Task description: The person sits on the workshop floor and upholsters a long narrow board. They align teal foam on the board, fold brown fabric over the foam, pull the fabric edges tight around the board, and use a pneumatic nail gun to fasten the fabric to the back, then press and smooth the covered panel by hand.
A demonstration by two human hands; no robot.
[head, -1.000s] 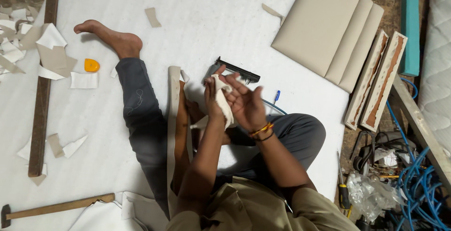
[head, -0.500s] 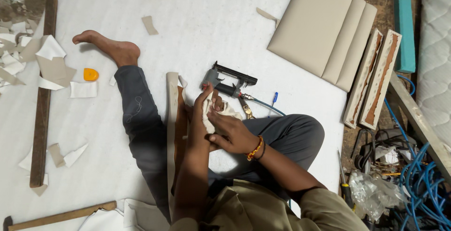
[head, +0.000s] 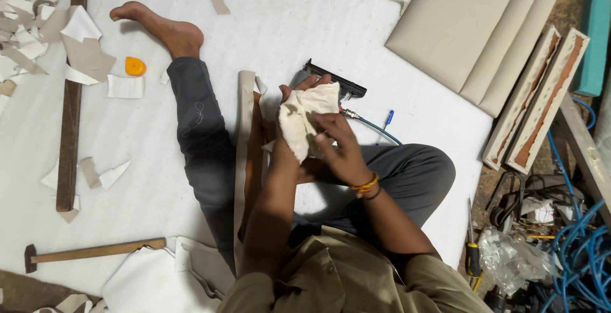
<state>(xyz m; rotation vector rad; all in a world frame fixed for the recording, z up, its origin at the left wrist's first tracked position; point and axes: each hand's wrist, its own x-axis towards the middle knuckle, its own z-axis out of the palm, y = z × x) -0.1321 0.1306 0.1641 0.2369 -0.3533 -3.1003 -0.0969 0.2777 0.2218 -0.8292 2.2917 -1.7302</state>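
place: upholstery workshop | signs: padded panels, fabric scraps, hammer, staple gun

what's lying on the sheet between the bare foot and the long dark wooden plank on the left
In the head view, a small orange piece and a white square scrap lie on the white sheet between the bare foot and the dark wooden plank.

The cloth piece sits between the left hand and right hand, above the lap, with the stapler on the sheet just behind it. A wrapped board stands against the outstretched leg. The hammer lies far left, the panels behind on the right.
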